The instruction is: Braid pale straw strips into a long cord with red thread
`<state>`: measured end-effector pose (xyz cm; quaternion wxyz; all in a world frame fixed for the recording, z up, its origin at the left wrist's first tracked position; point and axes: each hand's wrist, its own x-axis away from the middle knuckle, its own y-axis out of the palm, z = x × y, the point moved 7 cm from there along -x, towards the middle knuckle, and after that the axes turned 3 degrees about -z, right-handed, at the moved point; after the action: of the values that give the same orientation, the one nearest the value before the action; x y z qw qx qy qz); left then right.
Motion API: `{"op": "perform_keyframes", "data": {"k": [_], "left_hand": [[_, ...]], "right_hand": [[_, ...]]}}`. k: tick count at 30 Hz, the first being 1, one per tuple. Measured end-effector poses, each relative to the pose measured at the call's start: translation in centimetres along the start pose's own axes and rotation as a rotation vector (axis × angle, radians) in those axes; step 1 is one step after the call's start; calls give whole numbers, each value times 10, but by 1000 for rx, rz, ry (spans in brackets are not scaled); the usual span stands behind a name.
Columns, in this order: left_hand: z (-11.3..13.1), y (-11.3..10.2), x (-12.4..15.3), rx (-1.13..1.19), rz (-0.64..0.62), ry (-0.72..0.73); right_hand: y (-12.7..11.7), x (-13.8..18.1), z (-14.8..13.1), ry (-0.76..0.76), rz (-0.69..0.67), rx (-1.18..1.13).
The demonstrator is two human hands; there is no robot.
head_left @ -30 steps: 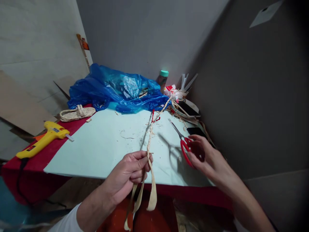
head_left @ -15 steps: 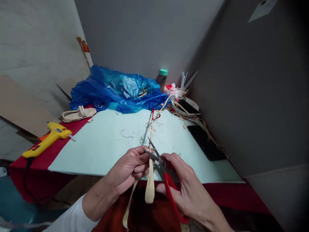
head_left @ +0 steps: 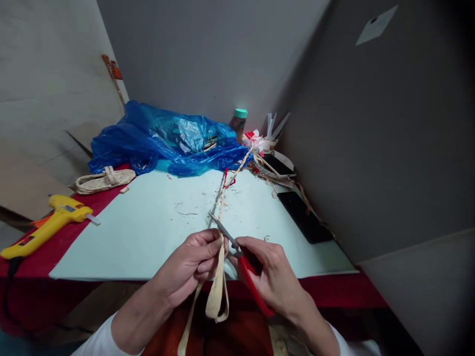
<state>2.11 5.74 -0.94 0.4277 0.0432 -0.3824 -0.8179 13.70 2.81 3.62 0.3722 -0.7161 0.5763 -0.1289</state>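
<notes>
A thin braided cord of pale dried fibre runs from the back of the table toward me, with red thread tied on it. My left hand pinches its near end, where loose flat fibre strips hang below the table edge. My right hand is closed round the red handles of a pair of scissors. Their blades look closed together and point up and left, just above my left fingertips and beside the cord.
A yellow glue gun and a woven fibre sole lie on the left. Crumpled blue plastic covers the back, near a green-capped bottle. On the right, a black phone rests on the pale green sheet.
The scissor blades, apart around the cord end before, have closed. A short cross piece at the fingertips no longer shows. The whole view has shifted a little, so things appear further left.
</notes>
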Motion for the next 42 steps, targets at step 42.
{"op": "perform_keyframes", "data": {"k": [42], "left_hand": [[6, 1, -23, -582, 8, -61]], "right_hand": [[-150, -55, 158, 703, 89, 999]]}}
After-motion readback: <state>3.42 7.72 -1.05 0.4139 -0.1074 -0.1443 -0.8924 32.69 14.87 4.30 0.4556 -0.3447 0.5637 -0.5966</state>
